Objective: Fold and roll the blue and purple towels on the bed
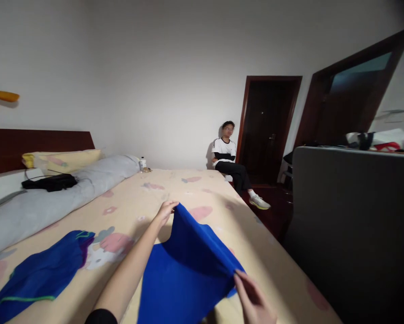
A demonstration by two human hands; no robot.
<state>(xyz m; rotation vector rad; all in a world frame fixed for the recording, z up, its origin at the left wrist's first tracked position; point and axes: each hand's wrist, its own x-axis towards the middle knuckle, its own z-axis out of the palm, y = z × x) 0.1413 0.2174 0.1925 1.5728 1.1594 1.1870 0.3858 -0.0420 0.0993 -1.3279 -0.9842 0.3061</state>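
A blue cloth garment is stretched above the bed between both my hands. My left hand reaches forward and pinches the far corner of the garment, holding it up off the sheet. My right hand is closed on the near right edge of the same garment, low in the view. A second blue garment with green trim lies flat on the bed sheet to the left, untouched.
A grey rolled duvet, a yellow pillow and a black bag lie at the headboard side. A person sits against the far wall by a dark door. A grey panel stands right of the bed.
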